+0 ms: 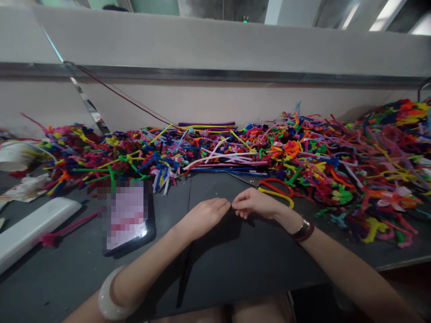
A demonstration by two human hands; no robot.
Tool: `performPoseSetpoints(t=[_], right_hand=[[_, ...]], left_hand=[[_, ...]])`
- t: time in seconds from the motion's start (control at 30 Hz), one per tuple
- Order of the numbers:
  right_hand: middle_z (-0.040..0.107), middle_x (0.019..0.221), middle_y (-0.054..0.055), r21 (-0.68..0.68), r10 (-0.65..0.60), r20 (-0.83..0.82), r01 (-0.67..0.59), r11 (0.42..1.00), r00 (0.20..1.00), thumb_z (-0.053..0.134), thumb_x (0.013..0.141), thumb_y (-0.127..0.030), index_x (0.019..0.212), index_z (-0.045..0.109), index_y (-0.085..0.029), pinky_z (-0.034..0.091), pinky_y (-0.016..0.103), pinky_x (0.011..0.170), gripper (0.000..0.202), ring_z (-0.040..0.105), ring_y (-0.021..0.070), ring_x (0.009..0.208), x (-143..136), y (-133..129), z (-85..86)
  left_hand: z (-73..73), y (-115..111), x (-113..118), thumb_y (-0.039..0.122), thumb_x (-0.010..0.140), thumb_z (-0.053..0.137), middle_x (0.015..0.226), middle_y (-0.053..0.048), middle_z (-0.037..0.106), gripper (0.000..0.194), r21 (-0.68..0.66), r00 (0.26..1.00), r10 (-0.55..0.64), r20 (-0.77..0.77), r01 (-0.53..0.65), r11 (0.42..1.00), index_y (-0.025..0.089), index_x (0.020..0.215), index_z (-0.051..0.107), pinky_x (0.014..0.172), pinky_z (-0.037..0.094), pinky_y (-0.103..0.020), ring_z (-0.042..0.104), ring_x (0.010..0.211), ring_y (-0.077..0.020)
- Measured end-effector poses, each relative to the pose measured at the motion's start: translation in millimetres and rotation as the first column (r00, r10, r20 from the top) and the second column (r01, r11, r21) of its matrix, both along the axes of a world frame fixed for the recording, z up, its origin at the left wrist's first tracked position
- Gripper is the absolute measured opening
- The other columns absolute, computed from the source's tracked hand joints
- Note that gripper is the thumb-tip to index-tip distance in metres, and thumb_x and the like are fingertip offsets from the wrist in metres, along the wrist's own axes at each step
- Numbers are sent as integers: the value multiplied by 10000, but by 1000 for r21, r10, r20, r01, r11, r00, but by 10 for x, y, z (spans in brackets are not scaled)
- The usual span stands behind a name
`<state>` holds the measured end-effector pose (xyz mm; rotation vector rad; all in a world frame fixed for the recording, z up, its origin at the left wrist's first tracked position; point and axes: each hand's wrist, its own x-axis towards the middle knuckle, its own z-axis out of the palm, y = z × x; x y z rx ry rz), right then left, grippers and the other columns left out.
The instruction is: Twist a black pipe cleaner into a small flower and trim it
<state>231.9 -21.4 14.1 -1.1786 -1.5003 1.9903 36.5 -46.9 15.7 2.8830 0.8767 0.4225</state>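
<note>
My left hand (208, 217) and my right hand (253, 204) meet fingertip to fingertip above the dark grey table (215, 269). Both are closed in a pinch; anything between the fingers is hidden or too small to make out. Just behind my right hand lies a pair of scissors (276, 192) with one red and one yellow handle loop, blades pointing left. Beyond both hands stretches a long heap of colourful pipe cleaners (229, 148), some straight, many bent or twisted into shapes.
A tablet or phone (129, 220) with a blurred screen lies left of my hands. Farther left are a long white case (38, 231), a pink pipe-cleaner piece (50, 240) and a white cup (14, 156) on its side. A dark red cord (124, 95) hangs along the back wall.
</note>
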Motion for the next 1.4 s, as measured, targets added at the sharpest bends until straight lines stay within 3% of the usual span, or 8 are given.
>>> performPoseSetpoints(t=[0.13,0.3,0.37,0.6,0.87,1.13,1.23,1.4], right_hand=[[588,575,10,421,16,231,-115,900,973,540,756,-214,717,619,-118,423,207,479,130,528,92,487,-25,-72,37],[599,747,81,827,-14,480,-447,340,877,437,827,-150,761,608,-136,402,291,670,184,533,169,723,-36,-147,14],[592,764,96,843,-11,485,-464,270,875,414,844,-152,765,602,-138,396,315,703,205,526,185,764,-43,-147,-12],[586,624,32,280,6,116,-38,959,993,510,802,-340,740,591,-117,418,195,425,246,502,77,459,-43,-23,-62],[581,578,12,-213,30,-35,-37,976,999,629,720,-254,670,619,-79,418,96,398,183,527,37,467,29,31,-53],[547,578,-4,72,35,54,-39,997,998,566,747,-204,700,598,-90,403,144,446,127,479,40,453,-37,-26,-56],[559,637,12,570,11,231,-145,809,973,504,800,-212,785,597,-120,416,202,521,131,502,86,542,-61,-107,-34],[581,855,100,901,-45,413,-402,161,909,364,871,-136,912,570,-118,414,317,774,211,509,177,831,-53,-217,-9]], left_hand=[[-9,9,39,133,841,350,768,-51,584,215,-149,997,82,6,-80,986,148,830,564,628,414,-235,545,666,-142],[-21,85,2,171,811,401,598,-24,599,249,-525,960,220,172,-100,845,148,643,583,549,379,-196,551,570,-120],[-18,119,-32,247,817,419,584,-22,613,261,-665,941,253,226,-41,745,144,653,594,520,379,-191,558,549,-121],[46,101,-37,191,828,405,667,-33,621,245,-388,948,177,263,-64,919,151,702,611,630,395,-202,568,649,-124],[0,46,-60,134,854,327,838,-59,597,242,-79,996,-18,88,25,997,149,901,564,732,438,-233,568,789,-134],[-4,44,-36,148,830,370,775,-56,623,239,-260,986,76,152,-35,965,141,778,603,694,427,-231,573,730,-135],[-7,80,-38,223,819,418,607,-30,610,277,-574,935,257,243,-75,815,135,632,604,590,405,-208,552,586,-113],[-6,155,-96,285,709,589,538,1,562,188,-968,827,509,239,165,187,112,658,642,473,350,-176,473,474,-70]])
